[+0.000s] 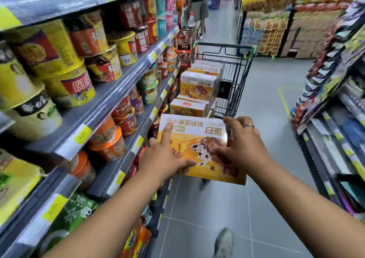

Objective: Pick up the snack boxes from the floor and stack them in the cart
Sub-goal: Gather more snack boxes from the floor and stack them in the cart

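Observation:
I hold a yellow and white snack box (pixel 199 139) flat in front of me, above the floor. My left hand (pixel 166 155) grips its left side with the index finger stretched over the top. My right hand (pixel 241 145), with a ring on it, grips the right side. Just beyond the box stands a black wire cart (pixel 237 80) with green corner caps. Several matching snack boxes (pixel 197 86) are stacked inside it, some upright, some flat.
Shelves (pixel 110 103) of instant noodle cups run close along my left. A rack (pixel 335 99) of packaged goods lines the right. The grey floor (pixel 217 208) of the aisle lies between them. A person (pixel 199 7) stands far down the aisle behind the cart. My shoe (pixel 223 242) shows below.

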Demonstrator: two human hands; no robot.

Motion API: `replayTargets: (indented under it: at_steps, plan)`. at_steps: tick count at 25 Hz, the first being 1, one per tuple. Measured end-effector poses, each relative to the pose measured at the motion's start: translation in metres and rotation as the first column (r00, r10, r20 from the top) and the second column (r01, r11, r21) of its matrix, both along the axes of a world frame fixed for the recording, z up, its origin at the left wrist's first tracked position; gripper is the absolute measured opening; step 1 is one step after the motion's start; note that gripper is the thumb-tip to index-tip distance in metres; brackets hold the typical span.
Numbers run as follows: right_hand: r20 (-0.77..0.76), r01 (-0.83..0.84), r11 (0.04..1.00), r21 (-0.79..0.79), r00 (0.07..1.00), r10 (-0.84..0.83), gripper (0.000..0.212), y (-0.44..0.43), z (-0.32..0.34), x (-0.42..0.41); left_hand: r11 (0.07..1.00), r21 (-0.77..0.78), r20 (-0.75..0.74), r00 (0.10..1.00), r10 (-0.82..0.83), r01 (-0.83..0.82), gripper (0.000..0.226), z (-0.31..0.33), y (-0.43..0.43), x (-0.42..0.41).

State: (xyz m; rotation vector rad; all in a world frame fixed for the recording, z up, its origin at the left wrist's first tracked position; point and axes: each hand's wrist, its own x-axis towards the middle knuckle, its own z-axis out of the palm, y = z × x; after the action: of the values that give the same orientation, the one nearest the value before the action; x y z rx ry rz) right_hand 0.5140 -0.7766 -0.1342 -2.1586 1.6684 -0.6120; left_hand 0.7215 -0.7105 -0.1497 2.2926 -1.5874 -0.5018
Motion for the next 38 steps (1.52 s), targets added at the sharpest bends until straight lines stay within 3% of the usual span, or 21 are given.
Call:
replayTargets:
  at_steps: [9,14,20,22,27,32,38]
  plan:
    - [-0.053,-0.073,0.993,0.091,0.996,0.078,0.080,-0.232,-0.028,0.048,0.994,0.024,-0.018,0.994,0.107,-0.106,0.130,-0.036,-0.220,0.045]
    - [-0.060,-0.051,0.991,0.120,0.996,0.058,0.071,-0.332,-0.044,0.076,0.991,0.103,0.020,0.996,0.086,-0.088,0.134,-0.058,-0.321,0.072]
    - [-0.078,0.039,0.992,0.124,0.997,-0.030,0.062,-0.432,-0.079,0.113,0.993,0.073,-0.115,0.988,0.101,-0.093,0.135,-0.093,-0.440,0.112]
    - [-0.085,0.078,0.990,0.116,0.994,-0.069,0.057,-0.460,-0.093,0.124,0.992,0.058,-0.201,0.972,0.124,-0.114,0.130,-0.107,-0.478,0.128]
    - [-0.097,0.169,0.977,0.127,0.983,-0.157,0.037,-0.499,-0.127,0.145,0.985,0.098,-0.249,0.955,0.161,-0.140,0.093,-0.130,-0.548,0.148]
    - [-0.110,0.194,0.975,0.113,0.977,-0.182,0.031,-0.521,-0.156,0.153,0.986,0.077,-0.245,0.956,0.160,-0.145,0.093,-0.151,-0.575,0.152]
    - [-0.052,0.159,0.977,0.141,0.987,-0.153,0.039,-0.530,-0.165,0.138,0.994,0.019,-0.225,0.968,0.106,-0.105,0.094,-0.156,-0.579,0.153]
